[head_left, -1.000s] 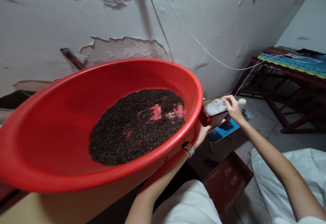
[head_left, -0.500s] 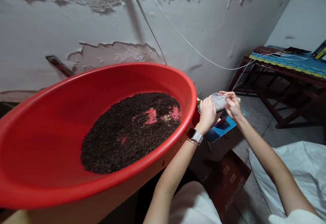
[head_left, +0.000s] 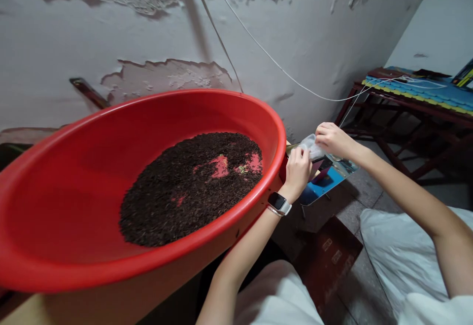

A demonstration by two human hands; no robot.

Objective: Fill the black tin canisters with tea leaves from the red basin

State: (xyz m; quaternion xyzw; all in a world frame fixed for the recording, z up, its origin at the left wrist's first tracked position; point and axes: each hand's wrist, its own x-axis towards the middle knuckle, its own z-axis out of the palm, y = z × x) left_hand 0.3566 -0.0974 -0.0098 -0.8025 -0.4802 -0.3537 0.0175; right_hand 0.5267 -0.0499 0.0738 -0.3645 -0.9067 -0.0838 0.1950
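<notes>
A clear plastic bag [head_left: 309, 143] is stretched between my two hands, just beyond the right rim of a large red basin [head_left: 236, 224]. My left hand [head_left: 298, 169], with a watch on its wrist, pinches the bag's near side. Higher and to the right, my right hand [head_left: 331, 138] has its fingers closed on the bag's far edge. Below them a dark box-shaped thing [head_left: 320, 168] is partly covered by the hands. Dark loose material like dried leaves or husks [head_left: 185, 192] lies spread over the basin floor, with red patches showing through.
A small blue-topped table [head_left: 327, 187] stands under my hands. On the floor is a dark red wooden stool or box [head_left: 328, 261]. A white sack or cloth [head_left: 399, 251] lies at right. Behind, a table with blue mats [head_left: 424, 88] stands by the wall, where a white cable [head_left: 273, 63] hangs.
My right hand has risen and turned over the bag, its forearm swinging up and right. My left hand has shifted slightly down and left. The bag looks more bunched.
</notes>
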